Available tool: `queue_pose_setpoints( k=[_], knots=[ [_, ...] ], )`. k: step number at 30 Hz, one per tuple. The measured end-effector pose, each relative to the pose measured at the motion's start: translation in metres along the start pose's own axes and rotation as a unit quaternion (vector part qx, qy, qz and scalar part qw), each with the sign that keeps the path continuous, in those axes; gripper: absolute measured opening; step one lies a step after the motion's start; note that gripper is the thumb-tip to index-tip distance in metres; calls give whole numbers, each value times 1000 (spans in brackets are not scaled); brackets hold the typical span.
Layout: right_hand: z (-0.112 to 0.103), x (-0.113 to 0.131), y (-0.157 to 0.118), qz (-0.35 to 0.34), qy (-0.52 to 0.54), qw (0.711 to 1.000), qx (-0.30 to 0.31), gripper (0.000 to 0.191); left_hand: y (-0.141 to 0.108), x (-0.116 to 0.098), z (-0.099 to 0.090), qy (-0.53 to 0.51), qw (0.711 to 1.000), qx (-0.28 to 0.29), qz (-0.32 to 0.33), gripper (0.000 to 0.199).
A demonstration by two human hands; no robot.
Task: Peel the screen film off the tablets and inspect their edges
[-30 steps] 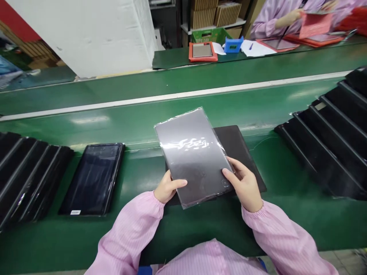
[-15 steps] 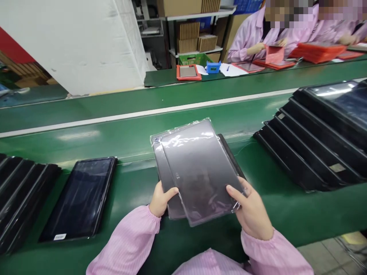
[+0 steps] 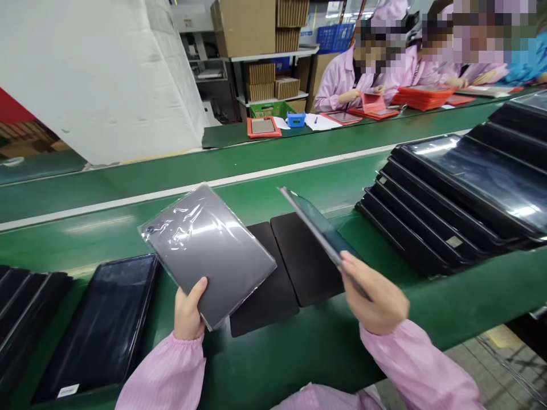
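Jutting toward one o'clock, the sleeved tablet (image 3: 213, 250) is clamped by the left hand (image 3: 189, 310).
Long axis eleven-to-five; toward ten o'clock, the tilted tablet (image 3: 321, 228) is gripped by the right hand (image 3: 378, 297).

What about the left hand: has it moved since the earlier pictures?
Yes, the left hand has moved leftward, closer to the tablet lying flat with the white label.

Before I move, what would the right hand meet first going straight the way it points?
Beyond the tablet it holds, the right hand would probably meet the white strip across the green worktop; depth is unclear.
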State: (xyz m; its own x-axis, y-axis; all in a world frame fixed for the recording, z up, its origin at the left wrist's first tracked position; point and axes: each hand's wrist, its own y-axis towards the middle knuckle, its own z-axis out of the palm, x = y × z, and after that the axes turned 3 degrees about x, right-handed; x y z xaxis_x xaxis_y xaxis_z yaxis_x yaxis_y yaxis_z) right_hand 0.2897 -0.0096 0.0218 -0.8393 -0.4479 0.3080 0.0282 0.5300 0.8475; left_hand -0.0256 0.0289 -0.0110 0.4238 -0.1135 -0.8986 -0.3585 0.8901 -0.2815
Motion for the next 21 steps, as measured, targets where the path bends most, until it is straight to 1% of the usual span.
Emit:
queue_pose_setpoints(
  k=[2, 5, 7, 9, 10, 12, 14, 16, 18, 21],
  knots=[
    [15, -6, -14, -59, 18, 997, 44, 51, 0, 0, -3, -5, 1000, -1, 4, 62],
    [35, -9, -34, -114, 60, 985, 114, 54, 1, 1, -5, -8, 1000, 9, 0, 63],
    [44, -6, -43, -141, 66, 975, 162, 54, 1, 3, -4, -12, 1000, 11, -5, 64],
    [47, -4, -47, -152, 59, 969, 185, 55, 1, 6, -5, -15, 1000, 10, -10, 66],
    [47, -5, -47, -158, 57, 968, 187, 57, 2, 8, -5, -16, 1000, 12, -15, 68],
    [42, -8, -40, -163, 50, 971, 166, 62, 2, 12, -6, -17, 999, 20, -34, 72],
    [34, -12, -28, -147, 25, 980, 130, 67, 3, 17, -6, -15, 998, 27, -56, 74],
    [27, -15, -15, -130, -13, 985, 113, 70, 2, 19, -4, -7, 997, 33, -70, 74],
    [24, -15, -6, -136, -41, 982, 127, 68, 1, 21, -2, 4, 997, 36, -72, 74],
    [29, -8, -8, -180, -58, 967, 170, 54, 1, 21, -1, 20, 997, 46, -55, 73]
  ],
)
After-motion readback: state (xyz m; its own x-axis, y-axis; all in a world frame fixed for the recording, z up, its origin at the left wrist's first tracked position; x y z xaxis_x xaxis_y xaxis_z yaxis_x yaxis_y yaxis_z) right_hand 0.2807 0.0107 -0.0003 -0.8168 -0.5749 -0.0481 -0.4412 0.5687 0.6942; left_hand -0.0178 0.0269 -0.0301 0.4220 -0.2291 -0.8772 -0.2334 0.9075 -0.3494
